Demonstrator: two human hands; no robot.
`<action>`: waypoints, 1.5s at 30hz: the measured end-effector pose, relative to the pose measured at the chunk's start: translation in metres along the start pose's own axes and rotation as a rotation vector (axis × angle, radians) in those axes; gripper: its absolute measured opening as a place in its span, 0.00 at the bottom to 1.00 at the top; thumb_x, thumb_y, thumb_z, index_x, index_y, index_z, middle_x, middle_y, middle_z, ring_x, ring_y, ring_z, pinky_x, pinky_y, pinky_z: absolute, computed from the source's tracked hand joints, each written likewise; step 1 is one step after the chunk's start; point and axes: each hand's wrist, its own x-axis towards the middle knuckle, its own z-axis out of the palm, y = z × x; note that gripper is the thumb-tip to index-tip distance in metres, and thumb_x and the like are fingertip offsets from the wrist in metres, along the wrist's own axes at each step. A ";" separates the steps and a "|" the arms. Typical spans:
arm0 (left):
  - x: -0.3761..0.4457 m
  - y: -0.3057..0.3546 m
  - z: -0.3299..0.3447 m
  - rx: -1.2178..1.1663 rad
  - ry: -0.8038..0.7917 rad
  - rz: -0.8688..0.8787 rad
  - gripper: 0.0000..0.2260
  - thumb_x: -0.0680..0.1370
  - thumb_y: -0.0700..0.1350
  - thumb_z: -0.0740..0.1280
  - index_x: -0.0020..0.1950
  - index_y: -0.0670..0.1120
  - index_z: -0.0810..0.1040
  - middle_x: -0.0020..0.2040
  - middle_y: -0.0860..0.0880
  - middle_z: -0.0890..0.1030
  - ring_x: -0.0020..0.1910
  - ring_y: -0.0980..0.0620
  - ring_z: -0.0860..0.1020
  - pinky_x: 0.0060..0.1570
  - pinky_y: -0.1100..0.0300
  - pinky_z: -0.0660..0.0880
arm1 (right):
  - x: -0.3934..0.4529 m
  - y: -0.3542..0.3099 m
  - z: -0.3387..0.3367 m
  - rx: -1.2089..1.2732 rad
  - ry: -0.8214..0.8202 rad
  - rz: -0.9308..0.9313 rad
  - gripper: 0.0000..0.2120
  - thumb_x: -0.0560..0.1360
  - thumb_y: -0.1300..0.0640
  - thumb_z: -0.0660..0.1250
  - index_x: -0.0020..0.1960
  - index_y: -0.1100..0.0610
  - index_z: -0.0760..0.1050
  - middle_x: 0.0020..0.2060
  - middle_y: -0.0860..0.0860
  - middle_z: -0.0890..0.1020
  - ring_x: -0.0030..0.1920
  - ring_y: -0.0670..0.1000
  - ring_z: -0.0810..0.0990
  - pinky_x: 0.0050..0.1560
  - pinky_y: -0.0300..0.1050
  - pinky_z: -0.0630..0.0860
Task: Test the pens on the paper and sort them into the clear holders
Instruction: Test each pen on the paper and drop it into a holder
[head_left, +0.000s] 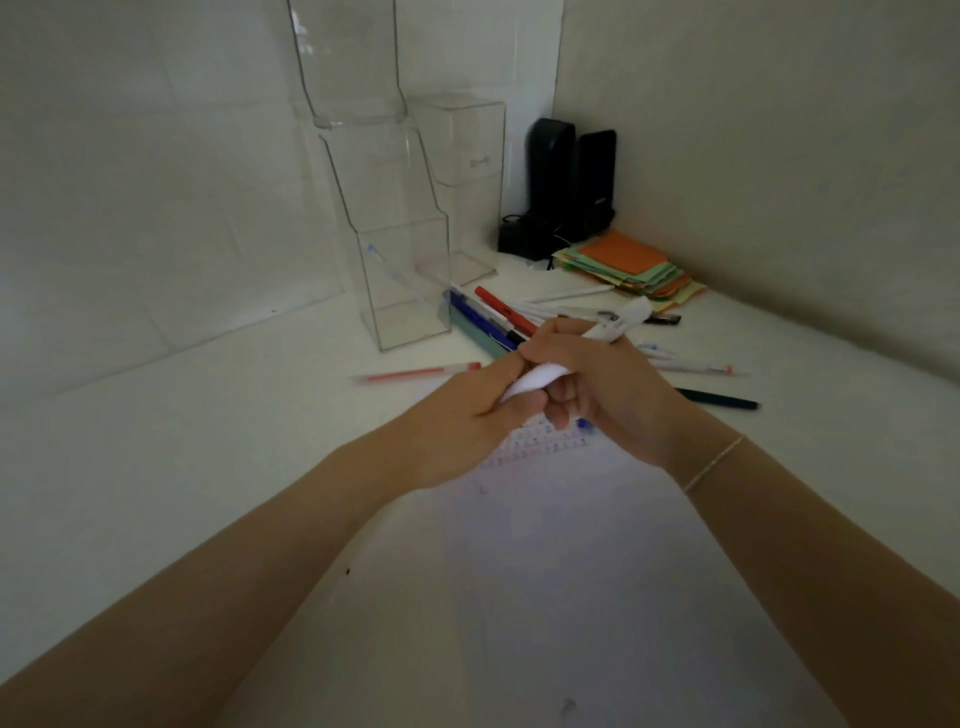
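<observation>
Both my hands meet over the paper (571, 545) at the middle of the desk. My left hand (467, 421) grips the lower end of a white pen (540, 376). My right hand (608, 379) curls round the same pen higher up, and the pen's upper end (631, 317) sticks out beyond my fingers. A tall tiered clear holder (384, 228) stands behind, with one pen (387, 265) leaning inside its front compartment. A second clear holder (467, 182) stands to its right. Several loose pens (498, 312) lie beside the holders.
A red pen (415, 373) lies left of my hands; a dark pen (722, 400) and a clear red-tipped pen (696, 368) lie to the right. Coloured paper sheets (634, 270) and two black speakers (571, 182) fill the back corner. Walls close in behind and right.
</observation>
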 end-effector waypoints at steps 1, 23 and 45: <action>-0.001 -0.002 -0.001 0.053 0.010 0.034 0.16 0.81 0.53 0.56 0.68 0.56 0.66 0.47 0.50 0.81 0.40 0.51 0.78 0.43 0.55 0.75 | -0.001 0.001 0.000 0.050 -0.032 0.002 0.11 0.77 0.63 0.61 0.36 0.62 0.73 0.28 0.59 0.72 0.24 0.53 0.71 0.23 0.40 0.71; -0.032 -0.053 -0.011 0.581 0.141 -0.071 0.08 0.76 0.58 0.60 0.45 0.55 0.70 0.29 0.56 0.71 0.30 0.62 0.70 0.34 0.63 0.68 | -0.013 0.053 0.041 -0.398 0.492 -0.017 0.09 0.70 0.67 0.66 0.32 0.66 0.70 0.20 0.56 0.72 0.15 0.42 0.68 0.20 0.34 0.65; -0.033 -0.054 -0.010 0.635 0.170 -0.050 0.09 0.76 0.59 0.59 0.46 0.54 0.70 0.29 0.56 0.70 0.29 0.62 0.67 0.31 0.67 0.60 | -0.013 0.058 0.046 -0.550 0.533 -0.120 0.10 0.68 0.67 0.67 0.32 0.69 0.69 0.28 0.65 0.72 0.27 0.62 0.71 0.28 0.50 0.71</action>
